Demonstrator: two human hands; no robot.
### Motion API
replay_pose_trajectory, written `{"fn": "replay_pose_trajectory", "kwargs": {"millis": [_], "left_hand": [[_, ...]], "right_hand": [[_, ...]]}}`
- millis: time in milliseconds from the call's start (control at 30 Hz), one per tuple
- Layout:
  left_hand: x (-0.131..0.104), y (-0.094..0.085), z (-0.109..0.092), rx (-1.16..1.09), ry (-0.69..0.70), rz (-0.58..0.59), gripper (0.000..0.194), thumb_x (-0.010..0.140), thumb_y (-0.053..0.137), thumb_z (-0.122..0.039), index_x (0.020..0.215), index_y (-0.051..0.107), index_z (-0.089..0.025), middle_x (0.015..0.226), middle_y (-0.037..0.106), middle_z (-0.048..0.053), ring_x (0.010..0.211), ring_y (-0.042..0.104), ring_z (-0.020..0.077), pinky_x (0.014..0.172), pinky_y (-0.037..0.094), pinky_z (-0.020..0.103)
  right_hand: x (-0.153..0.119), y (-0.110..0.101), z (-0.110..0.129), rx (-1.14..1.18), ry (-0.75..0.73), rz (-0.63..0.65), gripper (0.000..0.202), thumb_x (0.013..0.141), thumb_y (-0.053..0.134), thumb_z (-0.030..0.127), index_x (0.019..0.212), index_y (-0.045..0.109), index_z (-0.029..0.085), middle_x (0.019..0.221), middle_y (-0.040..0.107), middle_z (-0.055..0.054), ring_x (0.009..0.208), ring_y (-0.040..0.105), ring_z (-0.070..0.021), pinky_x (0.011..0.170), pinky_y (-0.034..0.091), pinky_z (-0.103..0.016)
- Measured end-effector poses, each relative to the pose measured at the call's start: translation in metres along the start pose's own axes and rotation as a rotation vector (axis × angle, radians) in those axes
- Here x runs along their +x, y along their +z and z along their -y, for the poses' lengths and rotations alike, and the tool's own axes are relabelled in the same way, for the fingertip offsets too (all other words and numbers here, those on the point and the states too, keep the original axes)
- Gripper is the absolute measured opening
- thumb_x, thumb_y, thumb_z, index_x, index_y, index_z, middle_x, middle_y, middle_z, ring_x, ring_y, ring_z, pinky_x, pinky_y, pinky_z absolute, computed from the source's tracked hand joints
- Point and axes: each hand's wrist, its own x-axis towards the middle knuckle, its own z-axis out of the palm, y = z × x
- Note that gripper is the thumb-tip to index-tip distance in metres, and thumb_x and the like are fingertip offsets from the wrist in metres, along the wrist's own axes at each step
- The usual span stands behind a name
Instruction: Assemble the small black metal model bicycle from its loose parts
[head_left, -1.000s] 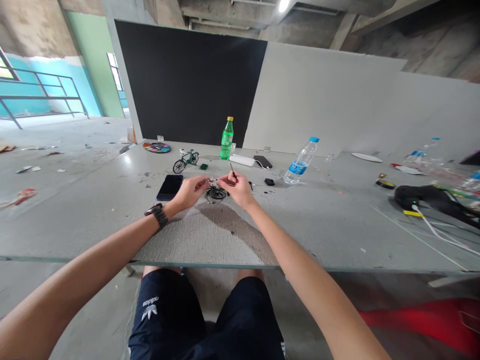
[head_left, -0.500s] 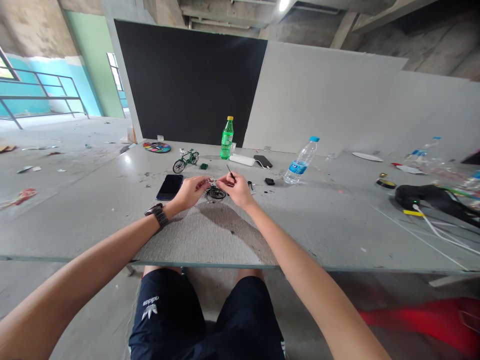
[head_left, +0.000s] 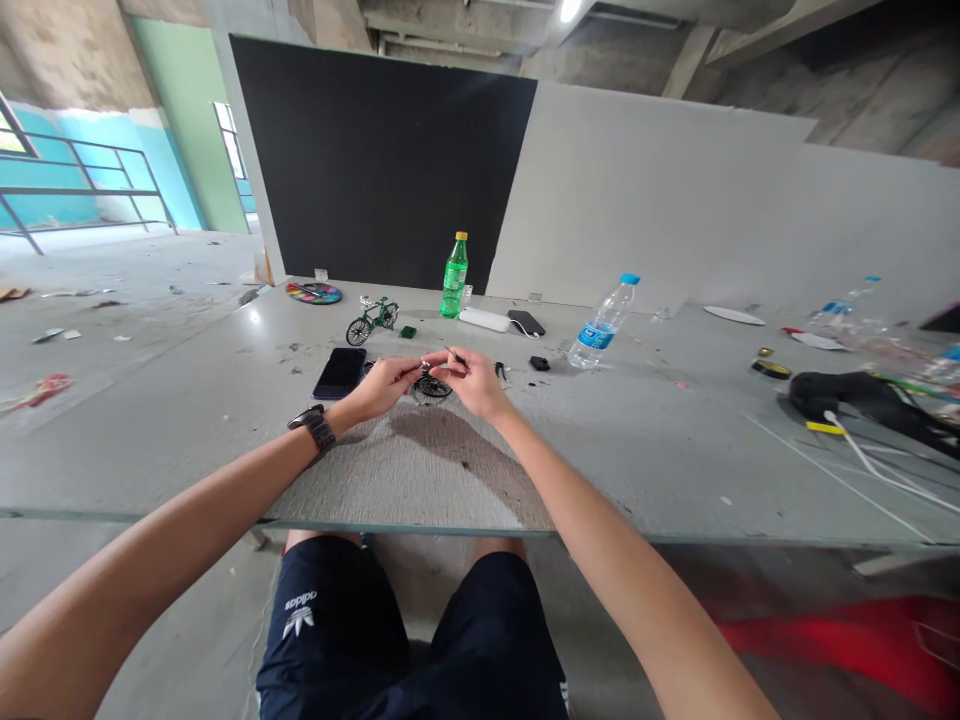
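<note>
My left hand [head_left: 388, 386] is closed, its fingertips pinching a small silver part [head_left: 425, 366] whose exact kind I cannot make out. My right hand [head_left: 475, 382] almost meets it, thumb and forefinger at the same part. Held in the right hand is a thin dark screwdriver [head_left: 454, 356], mostly covered by the fingers. Just below the fingertips, a black spoked toy bicycle wheel [head_left: 434, 388] lies on the grey table [head_left: 465, 490]. A green toy bicycle [head_left: 372, 319] stands beyond my left hand, with a small green piece [head_left: 408, 332] beside it.
A phone [head_left: 340, 373] lies left of my hands. Further back are a green bottle [head_left: 454, 278], a white power bank [head_left: 484, 320] and a colourful palette [head_left: 314, 293]. A water bottle [head_left: 598, 335] and small black pieces [head_left: 539, 364] sit to the right.
My hands have come closer together above the wheel. The screwdriver has tipped lower and shows less between the right fingers.
</note>
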Motion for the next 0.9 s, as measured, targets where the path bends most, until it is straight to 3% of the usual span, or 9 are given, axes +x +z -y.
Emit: {"fn": "replay_pose_trajectory", "kwargs": {"millis": [133, 300, 367, 433, 500, 533, 667, 767, 900], "left_hand": [[-0.001, 0.001, -0.003, -0.029, -0.004, 0.034, 0.031, 0.099, 0.05, -0.038, 0.099, 0.072, -0.015, 0.066, 0.057, -0.001, 0.059, 0.048, 0.0123, 0.057, 0.036, 0.023], [-0.001, 0.005, -0.006, -0.057, -0.027, 0.063, 0.034, 0.097, 0.051, -0.041, 0.085, 0.07, -0.016, 0.064, 0.055, -0.002, 0.058, 0.047, 0.0125, 0.056, 0.035, 0.024], [0.001, 0.007, -0.006, -0.082, -0.051, 0.019, 0.034, 0.096, 0.053, -0.044, 0.091, 0.072, -0.016, 0.066, 0.059, -0.001, 0.06, 0.05, 0.0136, 0.057, 0.037, 0.025], [0.002, 0.008, -0.005, -0.089, -0.073, -0.038, 0.034, 0.095, 0.056, -0.045, 0.099, 0.074, -0.017, 0.07, 0.063, 0.001, 0.063, 0.053, 0.0151, 0.059, 0.041, 0.026], [0.003, 0.008, -0.004, -0.053, -0.077, -0.085, 0.033, 0.095, 0.058, -0.045, 0.1, 0.075, -0.016, 0.075, 0.067, 0.004, 0.066, 0.056, 0.0161, 0.062, 0.044, 0.028], [0.003, 0.007, -0.003, -0.018, -0.073, -0.111, 0.032, 0.094, 0.06, -0.044, 0.099, 0.076, -0.016, 0.079, 0.068, 0.006, 0.068, 0.056, 0.0164, 0.063, 0.044, 0.028], [0.003, 0.002, -0.002, 0.095, -0.067, -0.186, 0.028, 0.093, 0.064, -0.042, 0.094, 0.078, -0.017, 0.087, 0.068, 0.008, 0.069, 0.057, 0.0162, 0.063, 0.044, 0.029], [0.002, 0.001, -0.001, 0.067, -0.1, -0.208, 0.027, 0.091, 0.067, -0.042, 0.094, 0.076, -0.016, 0.082, 0.069, 0.006, 0.066, 0.055, 0.0151, 0.06, 0.042, 0.028], [0.002, 0.004, 0.0, 0.027, -0.101, -0.196, 0.028, 0.091, 0.067, -0.042, 0.091, 0.074, -0.016, 0.081, 0.07, 0.005, 0.065, 0.055, 0.0142, 0.061, 0.042, 0.028]], "right_hand": [[-0.001, 0.003, -0.002, 0.056, -0.054, -0.014, 0.052, 0.083, 0.072, 0.048, 0.07, 0.027, 0.026, 0.104, 0.077, -0.008, 0.098, 0.072, -0.0227, 0.087, 0.057, -0.04], [0.003, 0.001, -0.001, 0.075, -0.008, -0.015, 0.055, 0.08, 0.075, 0.054, 0.073, 0.028, 0.027, 0.101, 0.077, -0.008, 0.095, 0.072, -0.0222, 0.087, 0.059, -0.041], [0.008, -0.012, -0.001, 0.078, 0.002, -0.031, 0.055, 0.082, 0.071, 0.058, 0.073, 0.027, 0.027, 0.102, 0.076, -0.009, 0.096, 0.072, -0.0226, 0.088, 0.059, -0.041], [0.012, -0.032, -0.003, 0.014, -0.01, -0.17, 0.05, 0.089, 0.063, 0.059, 0.073, 0.028, 0.027, 0.101, 0.075, -0.01, 0.098, 0.072, -0.0229, 0.087, 0.059, -0.04], [0.013, -0.056, -0.009, -0.198, -0.005, -0.325, 0.04, 0.094, 0.058, 0.05, 0.073, 0.032, 0.027, 0.092, 0.073, -0.008, 0.101, 0.072, -0.0242, 0.083, 0.058, -0.038], [0.013, -0.066, -0.013, -0.347, 0.04, -0.322, 0.035, 0.095, 0.058, 0.041, 0.073, 0.035, 0.026, 0.089, 0.072, -0.007, 0.102, 0.071, -0.0244, 0.085, 0.056, -0.037], [0.007, -0.093, -0.033, -0.768, 0.286, -0.03, 0.021, 0.088, 0.058, 0.01, 0.073, 0.049, 0.022, 0.099, 0.077, -0.008, 0.095, 0.071, -0.0204, 0.087, 0.05, -0.031], [0.004, -0.102, -0.044, -0.906, 0.39, 0.078, 0.016, 0.087, 0.056, 0.005, 0.083, 0.059, 0.02, 0.11, 0.076, -0.008, 0.102, 0.07, -0.0183, 0.087, 0.047, -0.025], [-0.001, -0.119, -0.049, -0.977, 0.461, 0.073, 0.019, 0.085, 0.056, 0.001, 0.086, 0.064, 0.018, 0.109, 0.077, -0.01, 0.102, 0.069, -0.0197, 0.085, 0.045, -0.025]]}}
